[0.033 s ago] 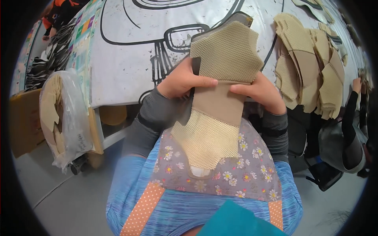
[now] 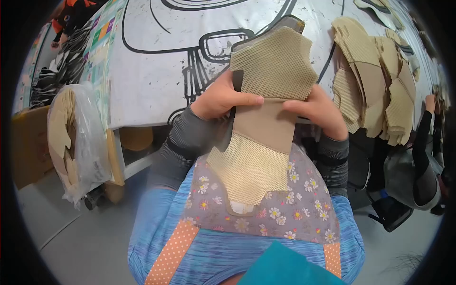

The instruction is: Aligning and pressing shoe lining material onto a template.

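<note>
A long beige mesh fabric piece [image 2: 266, 118] with a smooth tan middle band lies lengthwise before me. Its upper end is over the table edge, and its lower end hangs over my lap. Under it shows a grey, dark-edged backing piece [image 2: 297, 23]. My left hand [image 2: 213, 99] grips the left side, thumb on top at the seam between mesh and band, fingers hidden beneath. On the right side, my right hand [image 2: 323, 111] holds it the same way, thumb near that seam. A white patch [image 2: 241, 207] shows at the lower tip.
The table [image 2: 152, 85] has a white cover with black line drawings. Stacked beige mesh pieces [image 2: 365, 80] hang over its edge at right. A clear plastic bag [image 2: 90, 142] of similar pieces stands at left beside a cardboard box [image 2: 31, 147]. Another person's arm [image 2: 422, 128] is at far right.
My right thumb has shifted slightly to the right on the band. The left hand and the fabric piece have hardly moved.
</note>
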Action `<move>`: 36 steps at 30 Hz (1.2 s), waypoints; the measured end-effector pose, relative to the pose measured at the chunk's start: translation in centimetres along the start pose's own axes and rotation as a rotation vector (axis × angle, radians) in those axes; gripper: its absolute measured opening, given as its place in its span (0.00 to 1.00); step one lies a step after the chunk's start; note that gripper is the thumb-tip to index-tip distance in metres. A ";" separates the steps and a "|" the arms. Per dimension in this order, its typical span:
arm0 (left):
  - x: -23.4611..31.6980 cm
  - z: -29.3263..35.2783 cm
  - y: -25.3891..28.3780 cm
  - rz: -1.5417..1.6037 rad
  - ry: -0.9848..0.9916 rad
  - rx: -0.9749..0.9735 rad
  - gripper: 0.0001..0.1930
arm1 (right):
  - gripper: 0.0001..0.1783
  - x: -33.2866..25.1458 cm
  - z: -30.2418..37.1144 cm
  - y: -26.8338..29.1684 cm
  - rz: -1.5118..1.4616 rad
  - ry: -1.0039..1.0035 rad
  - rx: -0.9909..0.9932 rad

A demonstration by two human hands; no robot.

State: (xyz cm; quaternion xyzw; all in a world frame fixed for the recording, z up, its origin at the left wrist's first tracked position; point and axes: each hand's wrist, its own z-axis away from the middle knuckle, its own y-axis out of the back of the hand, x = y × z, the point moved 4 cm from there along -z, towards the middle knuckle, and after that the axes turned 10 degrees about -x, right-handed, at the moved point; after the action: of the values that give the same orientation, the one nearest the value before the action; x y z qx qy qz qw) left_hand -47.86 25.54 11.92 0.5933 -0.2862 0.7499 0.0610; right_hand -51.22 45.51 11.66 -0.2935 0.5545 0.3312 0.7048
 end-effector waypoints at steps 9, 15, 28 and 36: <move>0.0 -0.4 -0.4 -0.089 -0.090 0.004 0.33 | 0.18 -5.0 -0.3 2.9 0.199 0.415 0.548; -0.4 -0.5 -0.3 -0.033 -0.135 0.021 0.33 | 0.08 -7.2 0.0 0.4 0.618 0.485 0.518; -0.8 -0.4 -0.7 -0.096 -0.111 0.092 0.25 | 0.12 -7.1 0.2 -0.5 0.150 0.452 0.294; -0.8 -0.7 -0.7 -0.132 -0.177 0.078 0.24 | 0.13 -8.7 -0.8 -1.5 0.894 0.591 0.089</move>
State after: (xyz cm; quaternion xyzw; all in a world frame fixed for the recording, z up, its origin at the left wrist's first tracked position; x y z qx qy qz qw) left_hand -47.97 26.68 11.34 0.6767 -0.2213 0.6995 0.0614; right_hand -51.93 42.69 20.08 -0.0792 0.8138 0.4784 0.3204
